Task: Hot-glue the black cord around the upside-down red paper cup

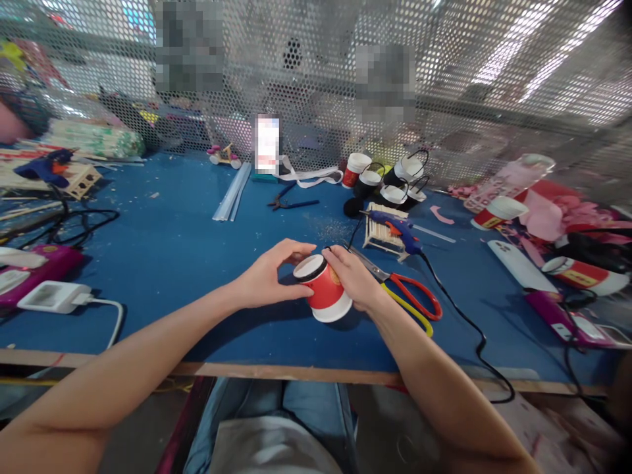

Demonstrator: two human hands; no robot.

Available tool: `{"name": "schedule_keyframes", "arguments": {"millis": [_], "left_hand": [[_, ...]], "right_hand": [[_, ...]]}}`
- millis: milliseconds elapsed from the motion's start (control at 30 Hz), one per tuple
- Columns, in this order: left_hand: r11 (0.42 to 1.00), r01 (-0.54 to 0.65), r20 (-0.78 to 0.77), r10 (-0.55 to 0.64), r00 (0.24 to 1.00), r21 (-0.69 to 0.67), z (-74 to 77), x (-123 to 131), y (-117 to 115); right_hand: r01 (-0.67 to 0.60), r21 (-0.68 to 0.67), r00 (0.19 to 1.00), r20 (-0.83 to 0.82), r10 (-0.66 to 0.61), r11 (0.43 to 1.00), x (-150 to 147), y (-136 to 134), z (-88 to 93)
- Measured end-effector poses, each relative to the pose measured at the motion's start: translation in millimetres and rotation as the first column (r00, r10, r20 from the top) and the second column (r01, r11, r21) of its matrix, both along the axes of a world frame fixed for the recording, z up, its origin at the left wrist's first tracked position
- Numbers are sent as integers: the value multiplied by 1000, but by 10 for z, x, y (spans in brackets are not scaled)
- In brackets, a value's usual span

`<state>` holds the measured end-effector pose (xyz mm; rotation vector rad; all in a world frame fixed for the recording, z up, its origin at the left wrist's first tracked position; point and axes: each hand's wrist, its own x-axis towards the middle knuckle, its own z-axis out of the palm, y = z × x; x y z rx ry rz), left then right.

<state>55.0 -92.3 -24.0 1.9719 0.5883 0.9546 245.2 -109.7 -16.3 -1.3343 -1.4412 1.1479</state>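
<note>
A red and white paper cup (pixel 327 293) is tilted between my hands, its pale end towards the upper left and a black band around that end. My right hand (pixel 356 276) grips the cup's right side, fingertips at the black band. From the left, my left hand (pixel 269 273) curves around the same end, the thumb pressed on the red wall and the fingers arched behind the rim. Just right of the cup lie scissors (pixel 402 293) with red and yellow handles, partly behind my right hand.
Beyond the hands are pliers (pixel 291 203), clear glue sticks (pixel 233 191) and several cups with black handles (pixel 405 171). A blue glue gun (pixel 399 227) rests on a small stick frame, its cord running to the front edge. Purple power strips (pixel 567 319) sit at both sides.
</note>
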Motion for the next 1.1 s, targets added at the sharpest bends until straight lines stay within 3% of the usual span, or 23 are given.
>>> {"name": "schedule_keyframes", "arguments": {"millis": [133, 267, 467, 600, 800, 1100], "left_hand": [[993, -63, -9, 64, 998, 99, 19, -14, 23], [976, -125, 36, 120, 992, 178, 73, -16, -13], [843, -253, 29, 272, 962, 474, 129, -21, -75], [794, -248, -12, 306, 952, 554, 115, -27, -70], [798, -210, -33, 276, 961, 565, 100, -34, -43], [894, -130, -140, 208, 968, 428, 122, -39, -22]], "right_hand": [[15, -92, 991, -133, -28, 996, 6, 15, 8], [12, -152, 986, -160, -36, 988, 2, 11, 28], [38, -133, 982, -181, -62, 990, -11, 25, -13], [70, -73, 995, -66, -75, 995, -14, 19, -5], [124, 119, 973, 182, -145, 985, 4, 6, 24], [119, 249, 935, 297, -193, 961, 12, -43, 50]]}}
